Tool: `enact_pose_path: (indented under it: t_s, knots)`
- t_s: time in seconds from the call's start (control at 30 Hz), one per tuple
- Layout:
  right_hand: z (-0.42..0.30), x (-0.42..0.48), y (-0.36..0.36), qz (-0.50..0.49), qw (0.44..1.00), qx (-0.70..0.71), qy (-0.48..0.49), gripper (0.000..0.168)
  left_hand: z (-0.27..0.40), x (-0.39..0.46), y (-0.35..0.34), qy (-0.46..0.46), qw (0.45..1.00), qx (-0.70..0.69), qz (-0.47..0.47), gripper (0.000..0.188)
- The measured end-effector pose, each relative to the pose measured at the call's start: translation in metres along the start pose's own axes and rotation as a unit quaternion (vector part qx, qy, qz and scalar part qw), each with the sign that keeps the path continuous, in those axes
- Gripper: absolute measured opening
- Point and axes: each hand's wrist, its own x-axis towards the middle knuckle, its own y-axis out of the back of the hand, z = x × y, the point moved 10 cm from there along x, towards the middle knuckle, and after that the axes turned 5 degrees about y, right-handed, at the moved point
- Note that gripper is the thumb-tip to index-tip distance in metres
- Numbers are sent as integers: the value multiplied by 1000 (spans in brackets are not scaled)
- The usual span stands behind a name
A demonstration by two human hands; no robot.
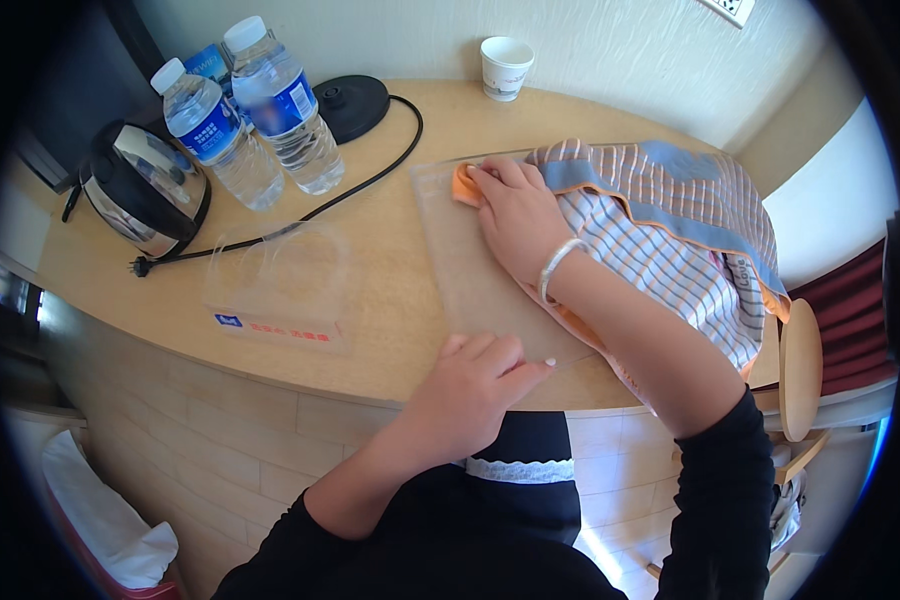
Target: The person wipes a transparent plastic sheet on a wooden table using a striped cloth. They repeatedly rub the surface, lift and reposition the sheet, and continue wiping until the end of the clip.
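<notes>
My right hand (521,214), with a bangle at the wrist, bends its fingers over an orange cloth edge (465,185) at the left end of a striped and checked cloth (645,247). The cloth lies in loose folds, partly over a clear plastic sheet (487,300) on the table. Whether the orange piece belongs to the same cloth is hidden under my fingers. My left hand (472,390) is over the table's front edge, just below the sheet. Its fingers are curled, the thumb stands out, and nothing shows in it.
A clear plastic container (277,281) with printed writing sits left of the sheet. Two water bottles (225,142), (289,112), an electric kettle (146,191), its black base (352,105) and power cord (375,169) are farther left. A paper cup (505,69) stands by the wall.
</notes>
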Motion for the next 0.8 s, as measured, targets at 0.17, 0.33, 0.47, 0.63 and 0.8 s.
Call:
enact_pose_path:
  t_s: [0.17, 0.33, 0.47, 0.63, 0.8]
  knots:
    - [-30, 18, -20, -25, 996, 53, 67, 42, 3, 1, 1, -2, 1000, -1, -16, 33]
    - [-24, 27, -18, -69, 991, 85, 81, 43, 3, 4, 1, 3, 1000, -6, -16, 36]
    - [-23, 18, -17, -98, 978, 131, 130, 44, 2, 3, 1, 7, 1000, -7, -13, 36]
    - [-34, 24, -22, -61, 989, 66, 114, 44, 4, 3, 0, 6, 1000, 10, -2, 36]
    - [-24, 22, -21, -98, 981, 109, 129, 47, 4, 3, 1, 10, 1000, 9, -8, 34]
